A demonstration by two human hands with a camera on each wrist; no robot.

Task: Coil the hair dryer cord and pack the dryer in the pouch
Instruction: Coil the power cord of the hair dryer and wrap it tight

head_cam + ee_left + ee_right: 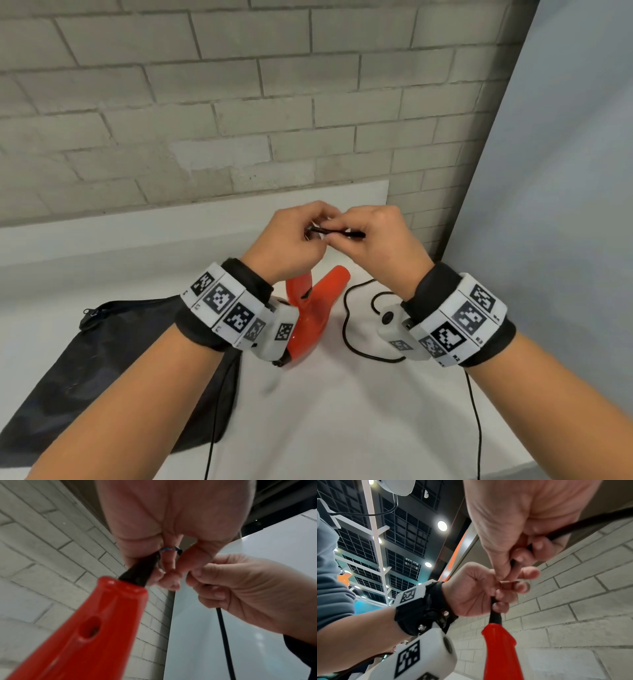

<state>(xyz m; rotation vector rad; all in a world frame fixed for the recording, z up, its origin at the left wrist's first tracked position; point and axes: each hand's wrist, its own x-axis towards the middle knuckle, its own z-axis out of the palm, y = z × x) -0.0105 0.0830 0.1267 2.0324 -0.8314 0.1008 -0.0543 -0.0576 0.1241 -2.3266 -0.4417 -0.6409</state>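
Note:
The red hair dryer (318, 305) sits below my hands on the white table (342, 411), partly hidden by my left wrist. Its handle (96, 628) points up into my left hand (294, 236). The left fingers curl round the black cord sleeve (137, 573) at the handle's end. Right beside it, my right hand (380, 236) pinches the black cord (337, 233), which runs taut between the two hands. From the right hand the cord (590, 522) leads away, and slack cord (346, 318) loops on the table. The black pouch (113, 359) lies flat at the left.
A grey brick wall (239, 102) stands close behind the table. A pale panel (565, 171) closes off the right side. Thin black cables (474, 411) hang from both wrist cameras across the table's front.

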